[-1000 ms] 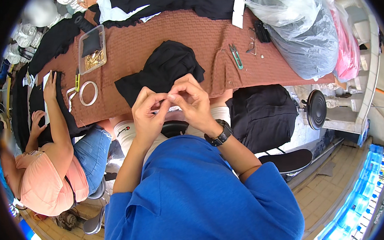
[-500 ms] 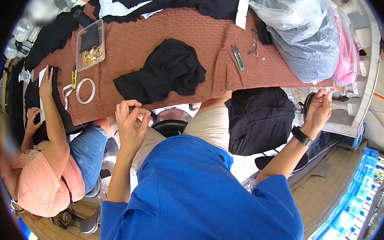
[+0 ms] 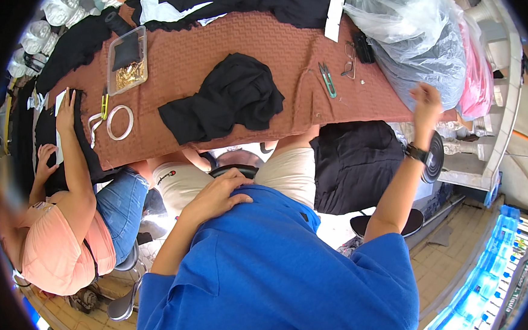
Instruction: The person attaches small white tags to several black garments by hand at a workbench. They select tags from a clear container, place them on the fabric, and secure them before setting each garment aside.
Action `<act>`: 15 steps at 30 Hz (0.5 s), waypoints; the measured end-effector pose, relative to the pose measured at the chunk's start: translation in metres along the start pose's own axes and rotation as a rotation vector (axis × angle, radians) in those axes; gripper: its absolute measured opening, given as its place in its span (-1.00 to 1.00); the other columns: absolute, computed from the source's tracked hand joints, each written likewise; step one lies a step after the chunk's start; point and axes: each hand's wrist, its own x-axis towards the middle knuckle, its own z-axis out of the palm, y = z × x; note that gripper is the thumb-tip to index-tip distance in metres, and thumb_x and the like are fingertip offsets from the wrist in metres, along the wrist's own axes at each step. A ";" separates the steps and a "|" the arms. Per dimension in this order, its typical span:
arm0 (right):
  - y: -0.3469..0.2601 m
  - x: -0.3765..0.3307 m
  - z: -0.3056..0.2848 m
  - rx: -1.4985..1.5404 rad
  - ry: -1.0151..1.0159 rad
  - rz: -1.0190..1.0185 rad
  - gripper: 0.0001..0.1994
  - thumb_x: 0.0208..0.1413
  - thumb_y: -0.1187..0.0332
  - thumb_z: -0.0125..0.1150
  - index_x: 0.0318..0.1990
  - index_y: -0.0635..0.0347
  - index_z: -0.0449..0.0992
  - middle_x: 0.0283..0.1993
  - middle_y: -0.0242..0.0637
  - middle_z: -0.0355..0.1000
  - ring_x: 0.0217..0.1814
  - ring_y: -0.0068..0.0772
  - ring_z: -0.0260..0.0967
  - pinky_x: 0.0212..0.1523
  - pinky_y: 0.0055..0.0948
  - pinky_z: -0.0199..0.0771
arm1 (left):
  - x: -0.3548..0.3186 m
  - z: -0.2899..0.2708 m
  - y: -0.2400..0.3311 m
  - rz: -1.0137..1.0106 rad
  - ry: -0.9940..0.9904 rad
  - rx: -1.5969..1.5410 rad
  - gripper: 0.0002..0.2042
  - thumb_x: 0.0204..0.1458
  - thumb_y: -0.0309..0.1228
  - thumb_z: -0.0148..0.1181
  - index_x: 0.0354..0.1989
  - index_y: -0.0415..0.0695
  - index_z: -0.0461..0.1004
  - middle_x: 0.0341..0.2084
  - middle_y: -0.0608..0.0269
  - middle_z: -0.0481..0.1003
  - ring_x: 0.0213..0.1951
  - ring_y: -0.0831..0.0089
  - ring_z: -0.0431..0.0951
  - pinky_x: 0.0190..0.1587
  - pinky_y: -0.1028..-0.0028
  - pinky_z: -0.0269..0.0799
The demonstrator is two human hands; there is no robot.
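My left hand [image 3: 220, 195] lies palm down on the hem of my blue shirt [image 3: 269, 243], over my lap, with its fingers stretched out and holding nothing I can see. My right hand [image 3: 426, 102] is raised at the table's right end, in front of the clear plastic bag [image 3: 413, 41]. Motion smears its fingers, so whether they hold anything is unclear. A crumpled black cloth [image 3: 227, 101] lies on the brown quilted table cover [image 3: 178, 43], ahead of my left hand. Green-handled thread snips [image 3: 328, 81] rest to its right, beside eyeglasses [image 3: 349, 62].
A clear box [image 3: 143, 69] of gold-coloured small parts, yellow snips [image 3: 104, 107] and a white ring-shaped roll [image 3: 110, 127] are on the table's left. A co-worker [image 3: 69, 237] sits at left, both hands on black cloth. More black fabric [image 3: 355, 165] hangs beside my right leg.
My left hand has dropped from the table's front edge to my lap, its curled fingers now laid out. My right hand has swung up and slightly left, toward the plastic bag.
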 end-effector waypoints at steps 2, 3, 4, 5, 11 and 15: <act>-0.036 -0.009 0.066 -0.151 -0.142 -0.243 -0.89 0.05 0.53 0.30 -0.25 0.23 0.64 -0.26 -0.10 0.55 -0.17 -0.04 0.53 -0.14 -0.22 0.51 | 0.003 -0.005 0.001 0.004 0.066 0.021 -0.66 0.03 -0.37 0.37 -0.01 -0.16 0.55 -0.10 0.08 0.49 -0.02 0.10 0.51 0.06 0.22 0.41; -0.035 -0.012 0.092 -0.123 -0.245 -0.334 -0.90 0.04 0.53 0.29 -0.27 0.24 0.64 -0.26 -0.03 0.54 -0.18 0.03 0.52 -0.14 -0.18 0.51 | 0.006 -0.009 0.001 0.011 0.092 0.030 -0.63 0.05 -0.37 0.36 0.03 -0.16 0.53 -0.08 0.07 0.50 -0.02 0.08 0.52 0.05 0.21 0.41; -0.036 -0.019 0.120 -0.122 -0.289 -0.350 -0.90 0.02 0.54 0.28 -0.29 0.24 0.65 -0.27 0.01 0.54 -0.19 0.08 0.52 -0.14 -0.14 0.51 | 0.007 -0.014 0.002 0.041 0.140 0.073 -0.63 0.06 -0.37 0.36 0.04 -0.18 0.52 -0.09 0.07 0.49 -0.03 0.08 0.52 0.04 0.22 0.42; -0.039 -0.026 0.147 -0.114 -0.338 -0.364 -0.90 0.00 0.54 0.28 -0.30 0.25 0.66 -0.28 0.04 0.54 -0.19 0.13 0.52 -0.14 -0.11 0.52 | 0.007 -0.022 0.005 0.064 0.189 0.117 -0.63 0.07 -0.37 0.36 0.04 -0.20 0.52 -0.11 0.07 0.49 -0.04 0.08 0.52 0.04 0.22 0.42; -0.061 -0.048 0.225 -0.161 -0.282 -0.229 -0.90 -0.03 0.55 0.22 -0.36 0.26 0.65 -0.31 0.10 0.55 -0.23 0.18 0.54 -0.16 -0.02 0.54 | -0.008 -0.034 0.011 -0.001 0.292 0.168 -0.67 0.10 -0.38 0.32 0.03 -0.21 0.52 -0.11 0.06 0.49 -0.03 0.08 0.52 0.02 0.23 0.42; -0.068 -0.051 0.234 -0.127 -0.263 -0.159 -0.89 -0.03 0.55 0.20 -0.38 0.25 0.65 -0.35 0.09 0.56 -0.23 0.17 0.55 -0.15 -0.06 0.56 | -0.018 -0.029 0.003 -0.059 0.286 0.110 -0.67 0.11 -0.37 0.32 0.03 -0.20 0.52 -0.12 0.08 0.50 -0.06 0.13 0.53 0.01 0.26 0.43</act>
